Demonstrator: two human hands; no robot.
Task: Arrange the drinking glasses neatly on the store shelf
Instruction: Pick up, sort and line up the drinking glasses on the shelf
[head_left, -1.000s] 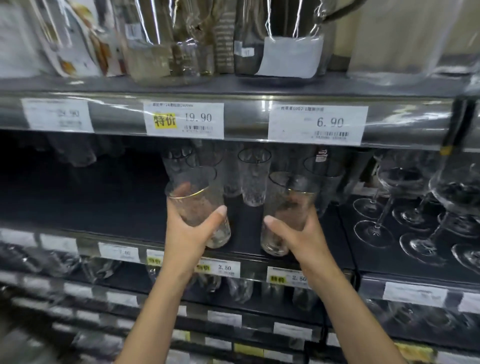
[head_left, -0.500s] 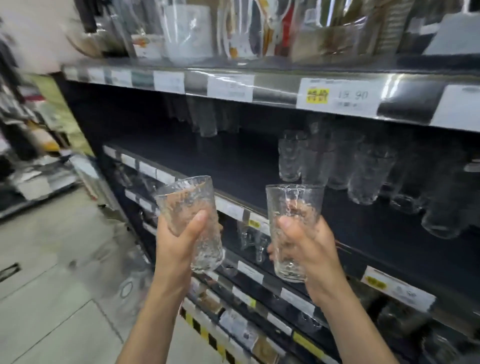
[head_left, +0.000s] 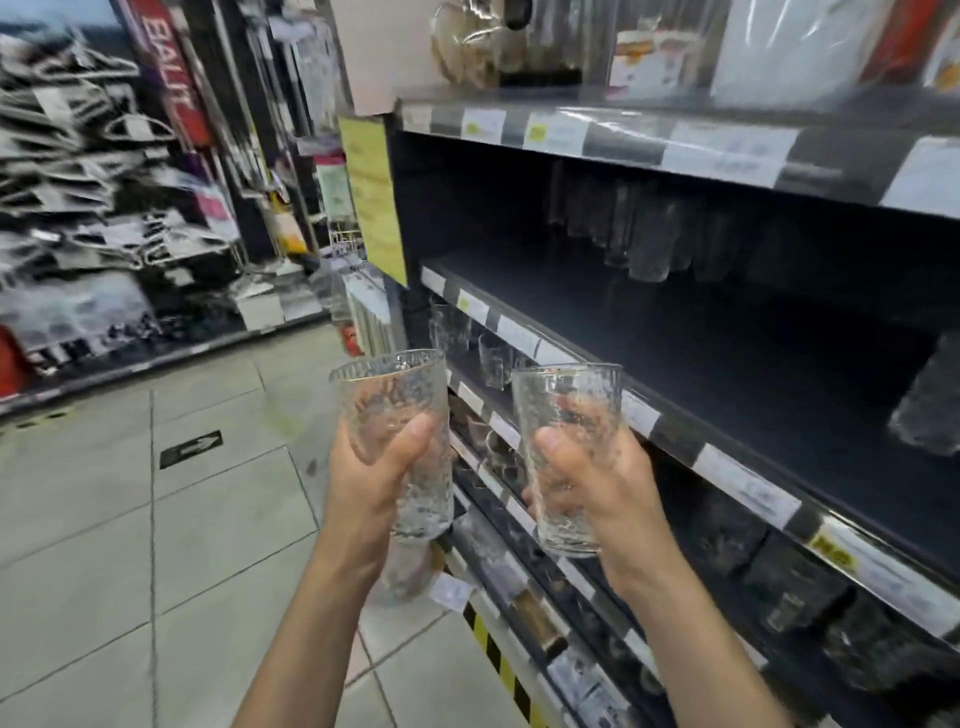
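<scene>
You've swung left along the shelf (head_left: 675, 338); left hand (head_left: 371, 488) grips left glass (head_left: 395, 405), right hand (head_left: 608, 488) right glass (head_left: 569, 405), apart, both unplaced.

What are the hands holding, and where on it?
The left hand grips the left glass, the right hand the right glass, each around its lower half.

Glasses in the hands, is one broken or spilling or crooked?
Nothing stands out. The left hand grips the left glass, the right hand the right glass; both look whole, empty and roughly upright.
</scene>
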